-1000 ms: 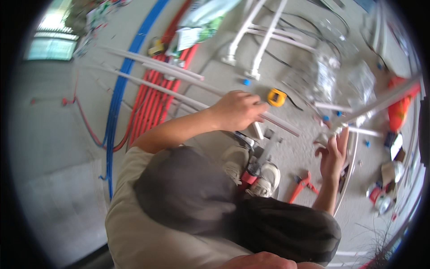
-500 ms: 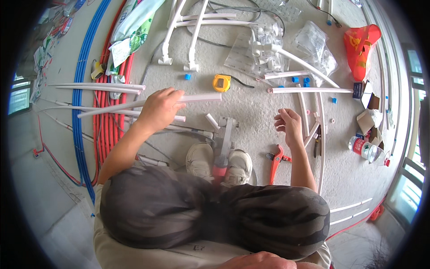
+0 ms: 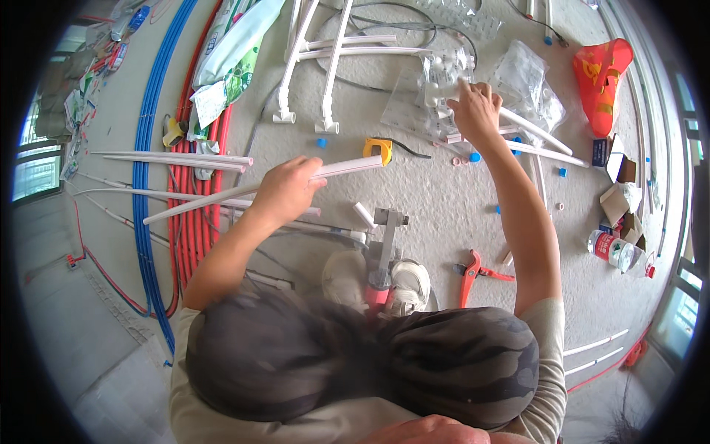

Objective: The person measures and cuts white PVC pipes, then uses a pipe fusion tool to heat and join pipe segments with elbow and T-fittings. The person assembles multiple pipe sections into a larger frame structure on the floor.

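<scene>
My left hand [image 3: 287,191] is closed around a long white plastic pipe [image 3: 355,167], which slants up to the right with its far end beside a yellow tape measure [image 3: 377,151]. Stretched forward, my right hand [image 3: 477,111] is over a white pipe with a fitting [image 3: 543,133]. Its thumb and fingers are apart near the fitting end, next to a clear plastic bag of white fittings [image 3: 444,70]. The hand covers part of that pipe, and any contact is unclear. Between my shoes stands a grey metal-headed tool with a red part [image 3: 382,255].
Red pipe cutters [image 3: 471,275] lie right of my shoes. Blue pipes [image 3: 144,222] and red pipes [image 3: 196,229] run along the left. Joined white pipes [image 3: 325,89] lie ahead. On the right are a red bag [image 3: 603,81], torn boxes [image 3: 625,200] and a plastic bottle [image 3: 610,250].
My right hand has moved forward from above the pipe cutters to the pipe with the fitting. The left hand still holds its pipe. The whole view has shifted slightly.
</scene>
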`<state>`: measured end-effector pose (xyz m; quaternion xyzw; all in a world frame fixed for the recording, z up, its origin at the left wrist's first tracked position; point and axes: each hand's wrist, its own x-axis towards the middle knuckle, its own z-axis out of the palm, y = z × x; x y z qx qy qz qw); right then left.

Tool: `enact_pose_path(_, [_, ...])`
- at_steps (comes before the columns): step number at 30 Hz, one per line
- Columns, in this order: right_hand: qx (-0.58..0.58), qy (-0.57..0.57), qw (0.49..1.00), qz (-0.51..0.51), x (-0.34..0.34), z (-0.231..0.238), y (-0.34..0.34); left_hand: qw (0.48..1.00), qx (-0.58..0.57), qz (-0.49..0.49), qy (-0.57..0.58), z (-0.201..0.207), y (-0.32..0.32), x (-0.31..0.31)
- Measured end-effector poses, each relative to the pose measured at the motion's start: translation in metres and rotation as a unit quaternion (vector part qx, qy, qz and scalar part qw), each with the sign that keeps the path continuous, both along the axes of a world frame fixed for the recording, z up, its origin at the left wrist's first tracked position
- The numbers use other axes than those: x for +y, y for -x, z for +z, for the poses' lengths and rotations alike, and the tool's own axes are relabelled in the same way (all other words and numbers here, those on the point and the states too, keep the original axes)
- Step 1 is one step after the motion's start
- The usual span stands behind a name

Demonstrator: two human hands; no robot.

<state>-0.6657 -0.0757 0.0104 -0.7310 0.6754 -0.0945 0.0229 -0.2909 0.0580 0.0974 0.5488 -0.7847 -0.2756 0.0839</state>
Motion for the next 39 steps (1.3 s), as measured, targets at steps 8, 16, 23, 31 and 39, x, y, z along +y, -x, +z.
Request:
enact_pose_path(8, [-0.097,0.133,0.954,0.252,0.044,0.039,-0.014,0.994,0.000,0.103,-0.021,0.049,0.010,-0.021])
enact_pose_path(16, [-0.123,0.294,0.846,0.426,0.126,0.083,-0.029,0.798,0.330,0.133,-0.487,0.080,0.055,-0.040])
enact_pose_path(23, [-0.162,0.375,0.839,0.360,0.152,0.080,-0.043,0.692,0.367,0.102,-0.613,0.079,0.081,-0.010])
enact_pose_path(31, [-0.844,-0.287,0.451,-0.033,0.201,0.108,-0.057,0.835,0.355,0.098,-0.408,0.076,0.093,0.007])
enact_pose_path(39, [-0.814,-0.445,0.373,0.005,0.219,0.094,-0.069,0.899,0.236,0.017,-0.369,0.092,0.102,0.033])
